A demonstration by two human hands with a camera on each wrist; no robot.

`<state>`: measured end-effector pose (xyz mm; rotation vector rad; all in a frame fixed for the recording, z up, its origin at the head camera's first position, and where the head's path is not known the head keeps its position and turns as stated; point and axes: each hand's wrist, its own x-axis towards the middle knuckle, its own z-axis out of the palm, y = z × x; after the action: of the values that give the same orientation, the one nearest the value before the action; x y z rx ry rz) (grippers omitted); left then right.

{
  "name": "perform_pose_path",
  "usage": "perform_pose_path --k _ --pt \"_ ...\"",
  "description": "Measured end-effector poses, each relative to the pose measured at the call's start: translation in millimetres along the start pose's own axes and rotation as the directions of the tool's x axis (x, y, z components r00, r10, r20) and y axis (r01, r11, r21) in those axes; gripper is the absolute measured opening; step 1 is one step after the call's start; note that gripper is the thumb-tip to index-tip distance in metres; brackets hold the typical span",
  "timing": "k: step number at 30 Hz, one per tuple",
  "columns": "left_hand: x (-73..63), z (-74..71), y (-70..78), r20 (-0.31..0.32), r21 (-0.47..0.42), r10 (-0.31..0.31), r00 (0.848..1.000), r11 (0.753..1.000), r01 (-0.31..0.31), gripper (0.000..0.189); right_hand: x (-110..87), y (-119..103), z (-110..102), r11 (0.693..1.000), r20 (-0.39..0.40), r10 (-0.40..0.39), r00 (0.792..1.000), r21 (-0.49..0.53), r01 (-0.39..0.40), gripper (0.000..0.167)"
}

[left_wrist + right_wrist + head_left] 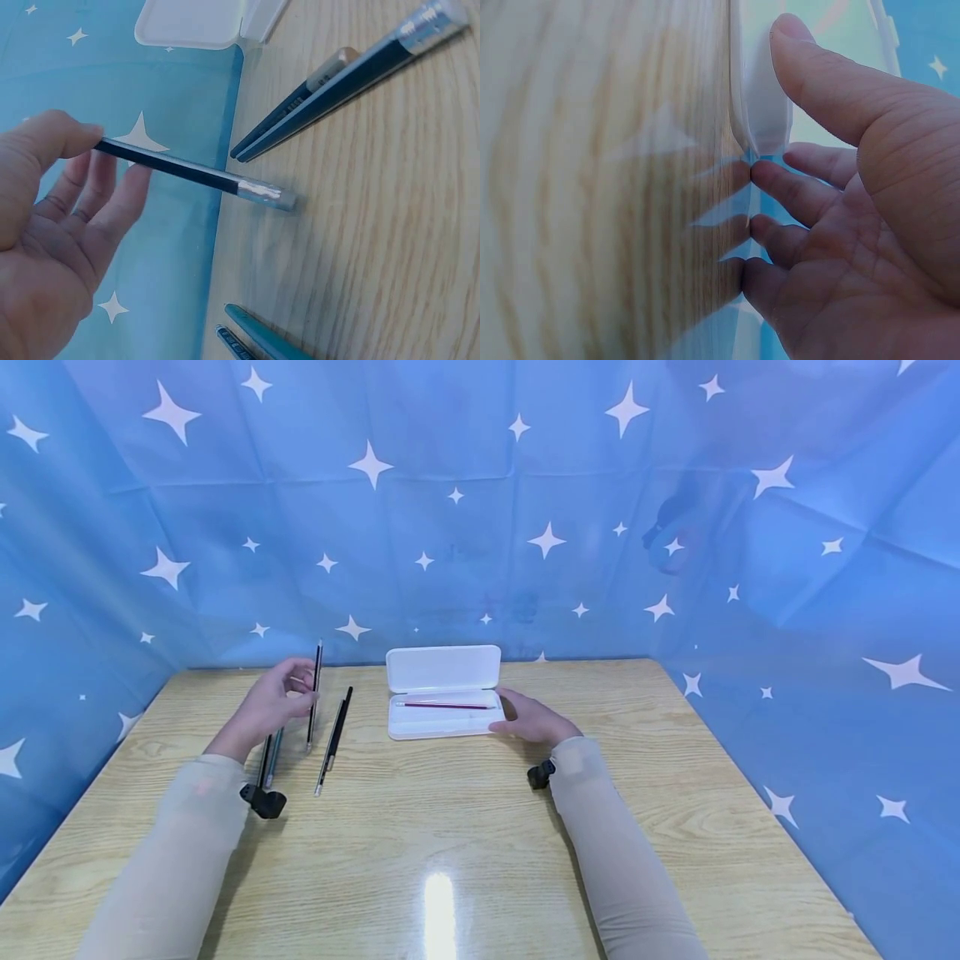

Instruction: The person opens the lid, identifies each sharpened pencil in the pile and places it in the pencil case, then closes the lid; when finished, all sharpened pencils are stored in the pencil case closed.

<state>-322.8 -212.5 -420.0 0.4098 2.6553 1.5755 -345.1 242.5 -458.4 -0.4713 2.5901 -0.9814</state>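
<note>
In the head view, my left hand (268,706) pinches a black pencil (314,697) between thumb and fingers, over the left part of the wooden table (375,852). Two dark writing tools (340,731) lie to the right of it, and a teal pencil (275,756) lies near my left wrist. My right hand (536,718) is at the right end of the open white case (442,668), in which one red pencil (442,705) lies lengthwise. In the left wrist view, the silver end of the black pencil points away from my fingers; whether it touches the wood, I cannot tell. In the right wrist view, my fingers are spread and slightly bent, the thumb beside the wall of the case; how firmly it presses, I cannot tell
</note>
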Motion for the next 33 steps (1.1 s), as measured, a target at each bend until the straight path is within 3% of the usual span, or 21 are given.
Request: perform_pose_path --k 13,33 --pt "-0.2 3.6 -0.5 -0.174 0.072 0.073 0.982 0.996 -0.061 0.051 -1.0 -1.1 0.9 1.0 -0.001 -0.003 1.0 0.002 0.003 0.078" --pt "1.2 9.0 11.1 -0.201 0.062 0.143 0.969 0.989 -0.133 0.049 -4.3 -2.8 0.7 1.0 -0.003 0.017 1.0 0.021 -0.017 0.08"
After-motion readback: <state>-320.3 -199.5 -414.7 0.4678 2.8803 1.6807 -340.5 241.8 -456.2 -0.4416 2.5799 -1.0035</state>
